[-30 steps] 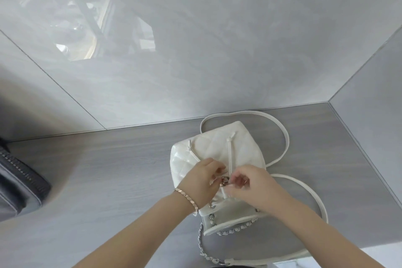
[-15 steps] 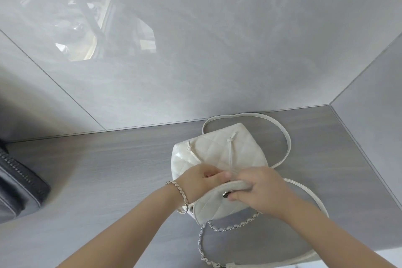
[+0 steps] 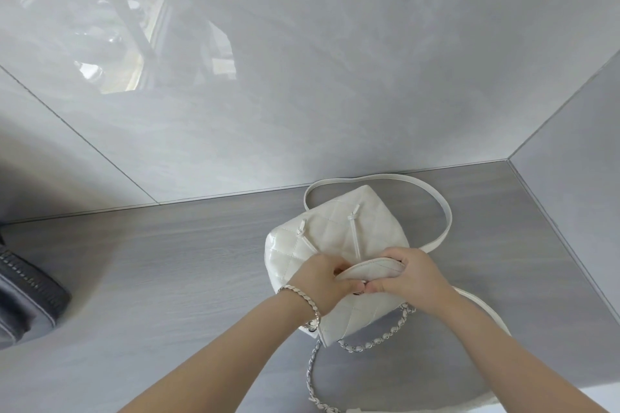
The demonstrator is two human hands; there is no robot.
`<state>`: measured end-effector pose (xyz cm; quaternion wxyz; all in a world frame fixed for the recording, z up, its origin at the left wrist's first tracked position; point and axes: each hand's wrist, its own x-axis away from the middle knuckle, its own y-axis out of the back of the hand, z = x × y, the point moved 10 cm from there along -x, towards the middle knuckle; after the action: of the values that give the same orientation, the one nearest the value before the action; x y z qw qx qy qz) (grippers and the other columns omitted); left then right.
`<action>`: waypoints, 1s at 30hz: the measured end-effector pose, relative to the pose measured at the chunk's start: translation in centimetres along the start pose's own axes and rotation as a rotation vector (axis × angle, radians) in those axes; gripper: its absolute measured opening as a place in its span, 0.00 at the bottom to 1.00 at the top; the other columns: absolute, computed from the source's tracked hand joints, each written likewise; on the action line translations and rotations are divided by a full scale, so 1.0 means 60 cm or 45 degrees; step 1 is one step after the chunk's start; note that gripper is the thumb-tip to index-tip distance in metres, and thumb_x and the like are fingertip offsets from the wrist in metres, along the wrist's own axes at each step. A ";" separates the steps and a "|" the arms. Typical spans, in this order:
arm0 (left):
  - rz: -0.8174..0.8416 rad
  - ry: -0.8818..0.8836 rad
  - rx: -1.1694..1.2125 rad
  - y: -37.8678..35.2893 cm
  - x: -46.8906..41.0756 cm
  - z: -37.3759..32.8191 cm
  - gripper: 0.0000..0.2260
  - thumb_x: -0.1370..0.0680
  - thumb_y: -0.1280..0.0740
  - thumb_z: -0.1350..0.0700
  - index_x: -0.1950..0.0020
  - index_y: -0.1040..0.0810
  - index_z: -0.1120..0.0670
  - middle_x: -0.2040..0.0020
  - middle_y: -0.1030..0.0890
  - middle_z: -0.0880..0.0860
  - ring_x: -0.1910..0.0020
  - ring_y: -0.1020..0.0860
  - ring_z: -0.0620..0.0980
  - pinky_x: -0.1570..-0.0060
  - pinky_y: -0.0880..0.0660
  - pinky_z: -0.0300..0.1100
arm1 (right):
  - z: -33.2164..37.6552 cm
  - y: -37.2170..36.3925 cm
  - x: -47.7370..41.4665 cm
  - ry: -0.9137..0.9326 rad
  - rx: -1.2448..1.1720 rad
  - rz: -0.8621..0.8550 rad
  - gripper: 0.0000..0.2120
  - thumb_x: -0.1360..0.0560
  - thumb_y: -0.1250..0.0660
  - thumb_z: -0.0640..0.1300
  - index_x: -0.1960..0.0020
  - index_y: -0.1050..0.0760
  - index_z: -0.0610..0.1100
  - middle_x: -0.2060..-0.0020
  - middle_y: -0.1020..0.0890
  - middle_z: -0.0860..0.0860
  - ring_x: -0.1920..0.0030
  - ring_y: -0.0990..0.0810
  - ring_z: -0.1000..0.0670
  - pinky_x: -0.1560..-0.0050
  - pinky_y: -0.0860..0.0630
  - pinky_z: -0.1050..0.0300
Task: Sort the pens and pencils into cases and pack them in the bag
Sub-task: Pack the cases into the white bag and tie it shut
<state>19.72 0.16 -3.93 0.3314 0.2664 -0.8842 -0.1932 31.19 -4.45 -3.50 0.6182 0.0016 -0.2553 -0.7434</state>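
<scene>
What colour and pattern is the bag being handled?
The bag is white with diamond quilting; head view shows it best.

Your bag (image 3: 335, 238) is small, white and quilted, lying on the grey counter (image 3: 167, 261) near the back corner. Its flap (image 3: 369, 270) is curled up across the middle, while a white strap (image 3: 443, 208) and a silver chain (image 3: 375, 342) loop loosely around it.
</scene>
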 end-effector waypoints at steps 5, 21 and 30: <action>-0.111 0.063 -0.094 0.011 -0.010 0.011 0.11 0.23 0.38 0.49 0.60 0.26 0.55 0.66 0.31 0.48 0.59 0.29 0.50 0.62 0.36 0.40 | 0.002 0.004 -0.001 0.068 0.004 -0.117 0.17 0.45 0.21 0.45 0.61 0.23 0.55 0.63 0.20 0.59 0.60 0.25 0.67 0.60 0.32 0.75; -0.158 0.261 -0.231 0.023 -0.016 0.011 0.13 0.23 0.38 0.50 0.65 0.28 0.54 0.56 0.23 0.56 0.51 0.24 0.57 0.56 0.32 0.41 | 0.062 -0.027 0.083 0.900 0.715 -0.793 0.06 0.31 0.32 0.47 0.61 0.18 0.46 0.63 0.21 0.53 0.59 0.27 0.53 0.54 0.32 0.58; -0.178 0.251 -0.229 0.023 -0.011 0.010 0.17 0.23 0.38 0.50 0.70 0.35 0.51 0.62 0.26 0.52 0.59 0.29 0.53 0.60 0.35 0.39 | 0.016 -0.029 0.080 0.158 0.385 -0.803 0.10 0.32 0.31 0.49 0.71 0.24 0.48 0.72 0.25 0.54 0.66 0.29 0.54 0.66 0.34 0.69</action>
<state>19.25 1.73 -3.96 0.4249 0.3141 -0.8059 -0.2670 28.16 -8.35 -1.85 0.3653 0.2172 -0.3114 -0.8500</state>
